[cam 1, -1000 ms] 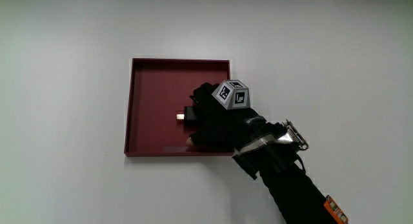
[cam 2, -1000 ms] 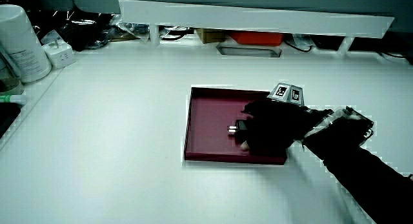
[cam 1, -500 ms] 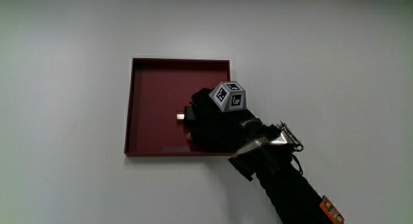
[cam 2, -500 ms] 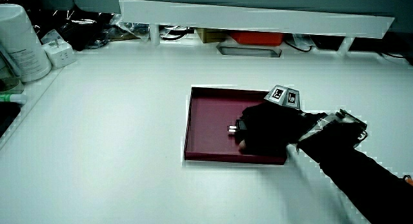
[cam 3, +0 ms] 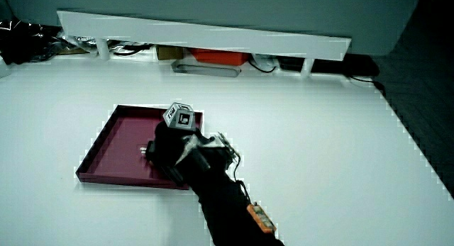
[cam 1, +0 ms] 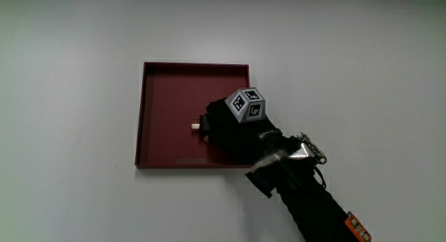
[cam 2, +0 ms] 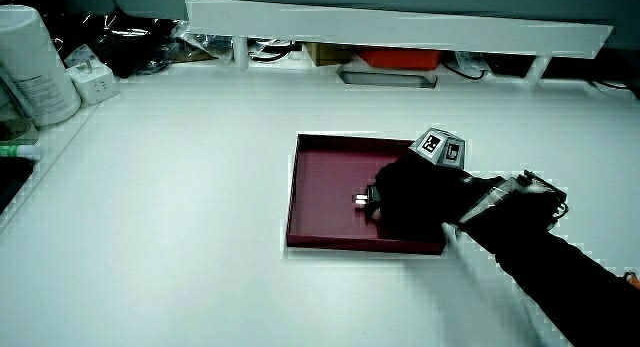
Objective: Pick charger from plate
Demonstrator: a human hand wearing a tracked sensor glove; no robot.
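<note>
A square dark red plate (cam 1: 167, 102) lies on the white table, also seen in both side views (cam 2: 325, 177) (cam 3: 117, 140). The black charger (cam 1: 198, 125) sits on the plate, nearly all covered by the hand; only its pale plug tip pokes out, visible in both side views (cam 2: 360, 198) (cam 3: 144, 150). The gloved hand (cam 1: 210, 130) rests low over the plate's part nearest the forearm, fingers curled down around the charger. The patterned cube (cam 1: 247, 104) sits on its back. The forearm (cam 1: 313, 200) runs off the plate's corner toward the person.
A low white partition (cam 2: 400, 27) stands along the table's edge farthest from the person, with an orange item (cam 2: 400, 59) and cables under it. A white cylinder (cam 2: 30, 67) and a white adapter (cam 2: 92, 82) stand at a table corner near the partition.
The hand has settled a little lower over the charger and its fingers have curled around it. Less of the charger's body shows now. The plate has not moved.
</note>
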